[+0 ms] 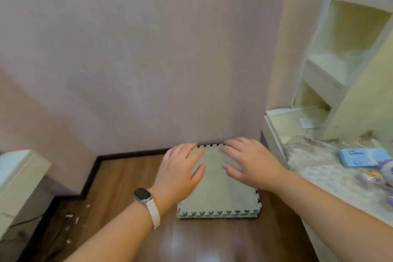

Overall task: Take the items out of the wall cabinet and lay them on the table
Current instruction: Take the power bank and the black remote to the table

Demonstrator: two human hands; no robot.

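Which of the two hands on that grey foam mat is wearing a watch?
The left hand: a dark-faced smartwatch on a cream strap sits on its wrist. The right hand has a bare wrist. Both lie flat on the grey interlocking foam mat.

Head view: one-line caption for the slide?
Stacked grey foam mats under the flat left hand and right hand, beside the table.

The left hand (180, 168) and right hand (248, 161) cover the far half of the foam mats (219, 195). At the desk's (319, 176) right edge, the frame cuts off a purple toy (386, 171). The blue box's (361, 156) lettering is blurred beyond reading. White bits (72, 217) by the skirting are too small to identify.
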